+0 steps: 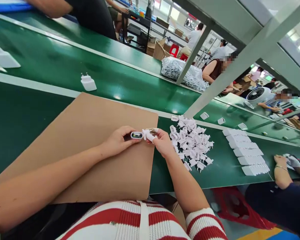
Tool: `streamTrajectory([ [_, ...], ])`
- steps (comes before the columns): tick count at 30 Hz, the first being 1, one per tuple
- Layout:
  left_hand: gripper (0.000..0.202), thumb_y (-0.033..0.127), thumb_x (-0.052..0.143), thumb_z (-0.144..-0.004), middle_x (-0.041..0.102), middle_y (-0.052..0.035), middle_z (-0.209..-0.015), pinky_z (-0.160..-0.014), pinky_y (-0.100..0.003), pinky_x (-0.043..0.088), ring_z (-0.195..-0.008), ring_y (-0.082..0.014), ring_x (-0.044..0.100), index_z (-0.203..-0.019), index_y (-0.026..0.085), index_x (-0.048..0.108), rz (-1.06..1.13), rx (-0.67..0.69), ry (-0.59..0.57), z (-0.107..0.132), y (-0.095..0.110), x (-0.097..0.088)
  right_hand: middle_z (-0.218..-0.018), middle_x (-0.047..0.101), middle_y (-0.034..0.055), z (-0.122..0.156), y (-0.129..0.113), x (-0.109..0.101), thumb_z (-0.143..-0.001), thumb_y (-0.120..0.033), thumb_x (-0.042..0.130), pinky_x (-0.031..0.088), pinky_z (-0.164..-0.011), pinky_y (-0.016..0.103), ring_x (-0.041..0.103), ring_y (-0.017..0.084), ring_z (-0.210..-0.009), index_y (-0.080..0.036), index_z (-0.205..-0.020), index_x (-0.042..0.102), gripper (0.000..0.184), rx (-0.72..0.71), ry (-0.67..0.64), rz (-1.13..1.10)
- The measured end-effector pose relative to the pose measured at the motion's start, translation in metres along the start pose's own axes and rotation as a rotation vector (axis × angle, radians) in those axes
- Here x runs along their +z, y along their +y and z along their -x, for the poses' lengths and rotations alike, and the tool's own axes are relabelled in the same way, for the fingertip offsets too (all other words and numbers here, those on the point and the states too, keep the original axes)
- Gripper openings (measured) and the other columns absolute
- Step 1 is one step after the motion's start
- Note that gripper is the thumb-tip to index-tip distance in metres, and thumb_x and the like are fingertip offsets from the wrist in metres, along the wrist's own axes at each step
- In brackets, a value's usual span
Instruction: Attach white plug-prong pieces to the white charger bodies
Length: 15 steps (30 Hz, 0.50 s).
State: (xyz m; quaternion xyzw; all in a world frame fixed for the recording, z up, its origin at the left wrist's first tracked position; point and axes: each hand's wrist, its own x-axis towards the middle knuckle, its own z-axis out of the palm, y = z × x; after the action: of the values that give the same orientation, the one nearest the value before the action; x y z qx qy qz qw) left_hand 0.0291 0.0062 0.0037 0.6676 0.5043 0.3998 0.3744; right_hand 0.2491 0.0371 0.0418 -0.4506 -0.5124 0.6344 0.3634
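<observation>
My left hand is closed round a white charger housing, its open end facing me with a circuit board showing inside. In my right hand is a small white plug cap, pinched close beside the housing's right end; whether the two parts touch I cannot tell. White coverings sit on some right fingertips. Both hands are above a brown cardboard sheet. Just right of my right hand lies a loose pile of white plug caps.
Rows of white housings stand farther right, near a co-worker's hand. A white charger and several housings lie on the green conveyor belt. A slanted metal post rises at the belt's edge, near a bag of parts.
</observation>
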Motion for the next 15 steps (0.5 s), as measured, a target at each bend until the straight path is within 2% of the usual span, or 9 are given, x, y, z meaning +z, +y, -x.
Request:
streamTrajectory([
  [3,0.051,0.065,0.076,-0.085,0.075,-0.0082,-0.113,-0.094,-0.042,0.055,-0.106,-0.0292,0.068,-0.112,0.022,0.076,-0.002,0.007,0.022,-0.001,0.0,0.001,-0.102,0.079,0.0051,0.001,0.0,0.002,-0.07,-0.042,0.089,0.064,-0.088,0.039,0.075,0.02,-0.086,-0.023,-0.105,0.072,0.044,-0.135,0.039,0.002],
  [6,0.047,0.062,0.076,-0.086,0.076,-0.0072,-0.112,-0.096,-0.043,0.053,-0.107,-0.0291,0.067,-0.111,0.022,0.077,-0.01,0.028,0.01,-0.001,-0.002,0.002,-0.104,0.077,0.0055,0.001,-0.001,0.004,-0.072,-0.039,0.088,0.063,-0.095,0.039,0.075,0.02,-0.095,-0.023,-0.1,0.071,0.036,-0.281,0.063,0.064],
  [8,0.043,0.061,0.075,-0.088,0.077,-0.0065,-0.11,-0.098,-0.043,0.052,-0.107,-0.0289,0.066,-0.109,0.023,0.078,-0.01,0.058,-0.013,-0.001,-0.003,0.002,-0.105,0.075,0.0063,0.001,-0.002,0.007,-0.079,-0.038,0.083,0.062,-0.092,0.036,0.073,0.019,-0.095,-0.022,-0.099,0.071,0.028,-0.374,0.082,0.188],
  [11,0.045,0.061,0.075,-0.088,0.077,-0.0068,-0.112,-0.098,-0.043,0.051,-0.108,-0.0294,0.066,-0.113,0.023,0.077,-0.011,0.077,-0.025,-0.001,-0.004,0.001,-0.118,0.072,0.0082,0.005,-0.004,0.009,-0.088,-0.034,0.074,0.062,-0.088,0.034,0.072,0.017,-0.096,-0.024,-0.116,0.072,0.03,-0.521,0.164,0.419],
  [13,0.047,0.062,0.075,-0.088,0.077,-0.0072,-0.111,-0.097,-0.043,0.052,-0.107,-0.0297,0.066,-0.114,0.023,0.077,-0.017,0.083,-0.025,-0.002,-0.004,0.0,-0.116,0.074,0.0073,0.01,-0.006,0.009,-0.092,-0.031,0.073,0.061,-0.086,0.034,0.071,0.017,-0.093,-0.025,-0.12,0.071,0.028,-0.596,0.196,0.564],
  [15,0.046,0.063,0.075,-0.088,0.077,-0.0071,-0.107,-0.095,-0.043,0.052,-0.104,-0.0295,0.065,-0.11,0.023,0.077,-0.02,0.097,-0.029,-0.003,-0.005,0.0,-0.108,0.077,0.006,0.013,-0.009,0.008,-0.095,-0.027,0.07,0.06,-0.085,0.035,0.07,0.019,-0.092,-0.026,-0.116,0.074,0.021,-0.662,0.142,0.734],
])
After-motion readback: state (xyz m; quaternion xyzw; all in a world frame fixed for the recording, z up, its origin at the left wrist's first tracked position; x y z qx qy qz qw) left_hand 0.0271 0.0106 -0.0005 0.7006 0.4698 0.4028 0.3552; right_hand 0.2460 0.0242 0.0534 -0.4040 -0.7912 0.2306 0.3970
